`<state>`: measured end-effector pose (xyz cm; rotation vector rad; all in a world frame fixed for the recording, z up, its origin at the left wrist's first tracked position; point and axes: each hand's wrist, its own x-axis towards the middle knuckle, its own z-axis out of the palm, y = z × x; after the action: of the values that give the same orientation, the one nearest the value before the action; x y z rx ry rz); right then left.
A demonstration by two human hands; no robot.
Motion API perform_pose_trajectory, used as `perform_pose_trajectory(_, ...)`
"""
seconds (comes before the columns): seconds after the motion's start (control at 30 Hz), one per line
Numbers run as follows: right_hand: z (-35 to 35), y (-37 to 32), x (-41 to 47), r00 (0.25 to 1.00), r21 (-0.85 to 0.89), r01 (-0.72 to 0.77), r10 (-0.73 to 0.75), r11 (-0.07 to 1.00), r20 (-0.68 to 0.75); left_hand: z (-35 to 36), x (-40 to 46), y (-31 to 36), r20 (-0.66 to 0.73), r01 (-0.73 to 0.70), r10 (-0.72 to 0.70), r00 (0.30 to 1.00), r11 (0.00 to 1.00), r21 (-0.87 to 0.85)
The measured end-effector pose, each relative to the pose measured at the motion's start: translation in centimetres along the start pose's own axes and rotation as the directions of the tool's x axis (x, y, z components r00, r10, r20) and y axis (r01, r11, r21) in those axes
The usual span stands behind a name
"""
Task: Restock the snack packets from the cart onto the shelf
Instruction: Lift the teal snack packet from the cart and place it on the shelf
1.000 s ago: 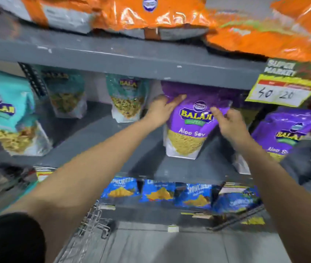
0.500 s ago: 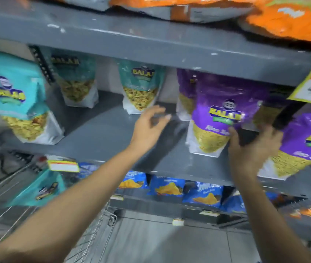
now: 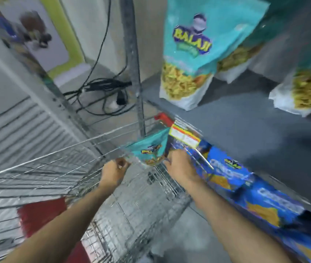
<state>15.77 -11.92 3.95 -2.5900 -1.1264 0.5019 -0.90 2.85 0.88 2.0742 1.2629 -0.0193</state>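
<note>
Motion blur hides whether your fingers grip anything. Your left hand (image 3: 114, 171) and right hand (image 3: 179, 166) flank the teal snack packet (image 3: 150, 149) at the wire cart's (image 3: 59, 168) far rim, beneath the grey metal shelf (image 3: 245, 133), whose front edge lies bare.

black cables (image 3: 101, 92) tangled on floor | white plug (image 3: 113, 104) among them | green-framed poster (image 3: 56, 35) upper left

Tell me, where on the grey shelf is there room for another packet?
The grey shelf is bare in front, from the teal packet at its left end rightward, below the right packet. Behind, packets stand close. Below, the blue packets are crowded.
</note>
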Motion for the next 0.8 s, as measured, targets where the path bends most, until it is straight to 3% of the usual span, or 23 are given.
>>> perform_pose_trajectory(0.03,1.8,0.2,2.0,0.997,0.035,-0.063,0.062,0.997,0.048,0.4,1.2,-0.8,0.013,0.003,-0.003,1.0,1.0,-0.014)
perform_pose_trajectory(0.1,4.7,1.0,5.5,0.977,0.299,-0.199,0.163,0.933,0.14,1.6,3.5,-1.4,0.077,0.002,0.011,0.997,0.987,-0.162)
perform_pose_trajectory(0.17,8.2,3.6,8.9,0.964,0.578,-0.262,0.184,0.773,0.19,3.5,5.6,-1.3,0.121,-0.01,0.057,0.991,0.933,-0.359)
perform_pose_trajectory(0.23,9.9,4.4,10.4,0.967,0.738,-0.252,0.194,0.626,0.166,4.9,6.7,-0.3,0.11,0.016,0.053,0.993,0.836,-0.548)
perform_pose_trajectory(0.3,9.5,3.5,10.0,0.963,0.78,-0.26,0.209,0.568,0.169,5.3,6.9,0.8,0.088,0.069,-0.018,0.996,0.777,-0.625)
perform_pose_trajectory(0.4,8.3,2.3,8.4,0.958,0.768,-0.286,0.166,0.573,0.233,4.6,6.0,1.2,0.068,0.12,-0.1,0.993,0.757,-0.642)
perform_pose_trajectory(0.57,5.9,-0.9,6.9,0.962,0.795,-0.254,0.056,0.55,0.269,1.9,4.8,0.2,-0.015,0.094,-0.137,0.99,0.75,-0.655)
perform_pose_trajectory(0.7,2.4,-3.7,2.4,0.976,0.901,-0.207,0.013,0.382,0.218,-3.8,1.7,0.9,-0.046,0.061,-0.106,0.993,0.819,-0.571)
perform_pose_trajectory(0.8,-0.8,-5.7,-1.5,0.989,0.911,-0.127,-0.02,0.392,0.146,-8.1,-1.7,2.8,-0.034,-0.029,0.012,0.999,0.829,-0.558)
